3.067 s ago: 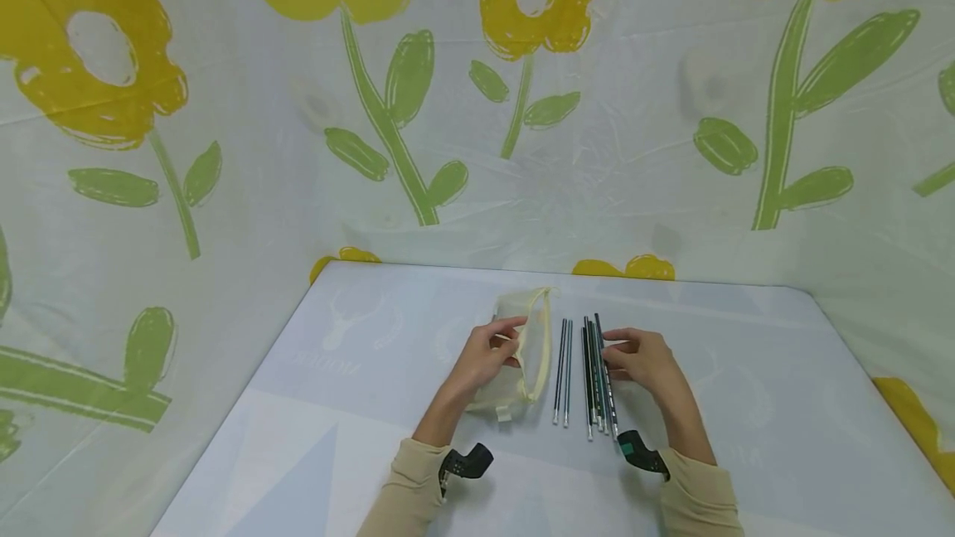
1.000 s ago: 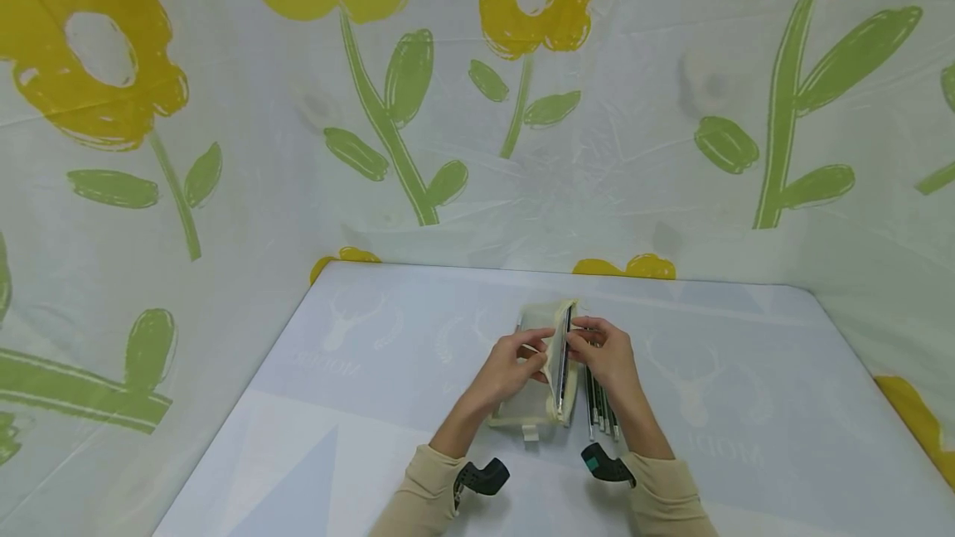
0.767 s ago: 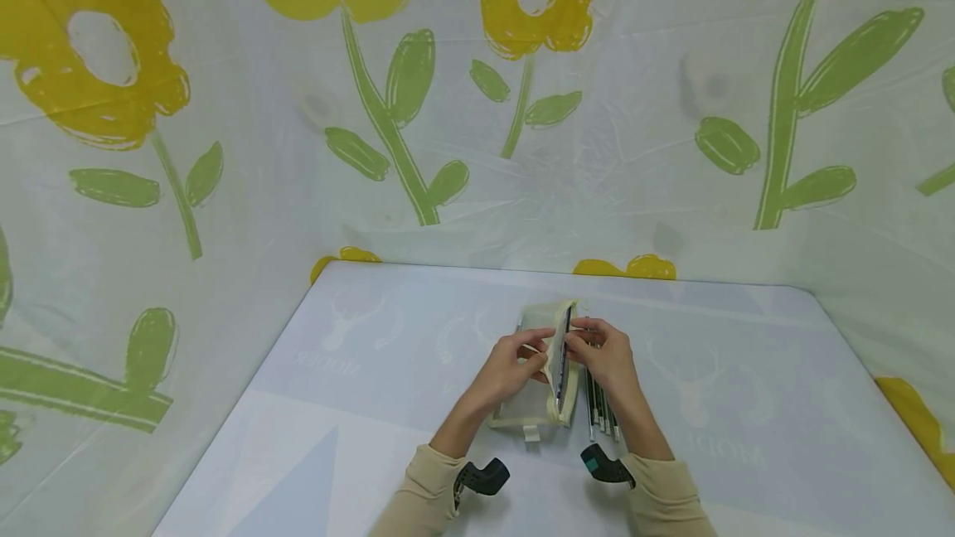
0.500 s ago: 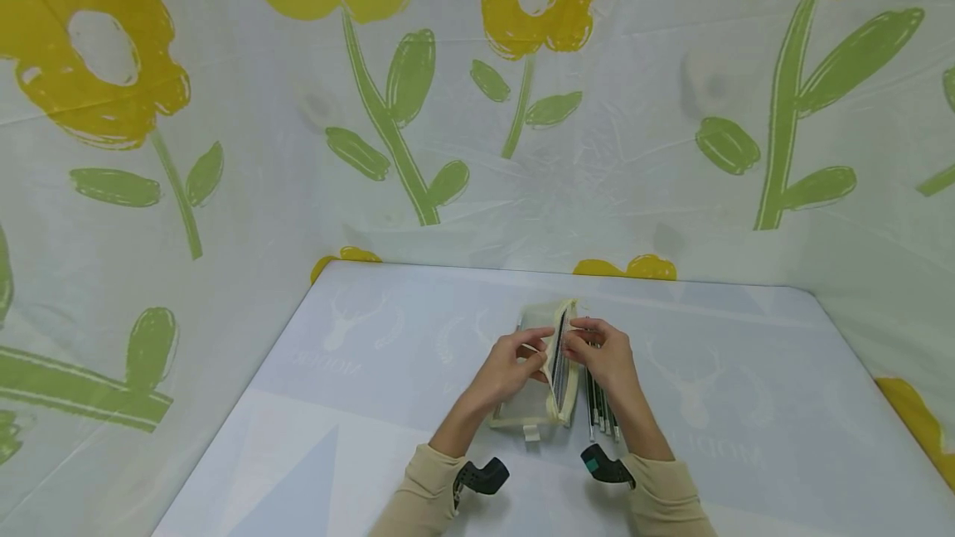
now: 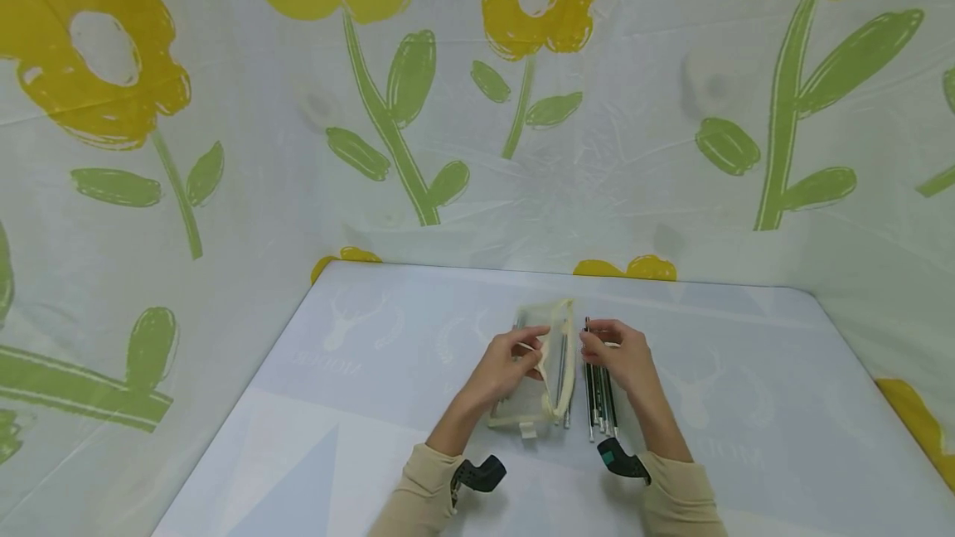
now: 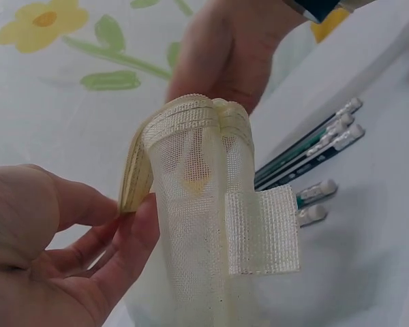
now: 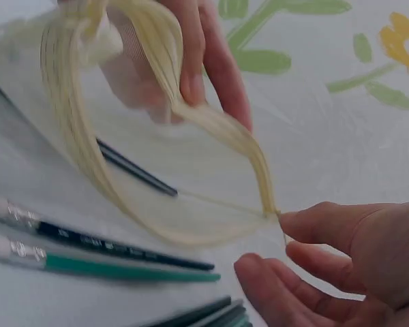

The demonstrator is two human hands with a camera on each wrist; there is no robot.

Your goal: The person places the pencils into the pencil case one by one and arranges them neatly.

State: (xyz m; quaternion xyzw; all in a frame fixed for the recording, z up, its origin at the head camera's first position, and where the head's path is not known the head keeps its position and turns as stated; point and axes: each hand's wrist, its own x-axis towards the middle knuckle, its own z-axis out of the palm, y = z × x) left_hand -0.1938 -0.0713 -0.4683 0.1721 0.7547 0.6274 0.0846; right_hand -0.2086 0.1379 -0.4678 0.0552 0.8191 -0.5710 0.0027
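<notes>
My left hand (image 5: 501, 365) pinches the open zipped edge of a cream mesh pencil pouch (image 6: 191, 245), holding its mouth apart. Inside the pouch, a dark pencil (image 7: 138, 168) shows in the right wrist view. My right hand (image 5: 625, 356) hovers just right of the mouth, above a bundle of pencils (image 5: 600, 404), its thumb and fingers apart and nothing seen between them. Beside the pouch's lower side lie a dark pencil (image 7: 116, 246) and a green pencil (image 7: 129, 269), white erasers at one end. My right hand hides the bundle's upper part in the head view.
The pouch and pencils lie on a pale blue and white patterned table (image 5: 358, 388). Flower-printed curtains (image 5: 597, 189) hang behind and beside it. Each wrist wears a black camera (image 5: 481, 475). A small fabric tab (image 6: 262, 231) sticks out from the pouch's near end.
Earlier the right hand worked at the pouch's mouth with a dark pencil; now it has drawn back right, over the bundle. The left hand keeps its pinch. The pouch has shifted right since 3.1 s ago.
</notes>
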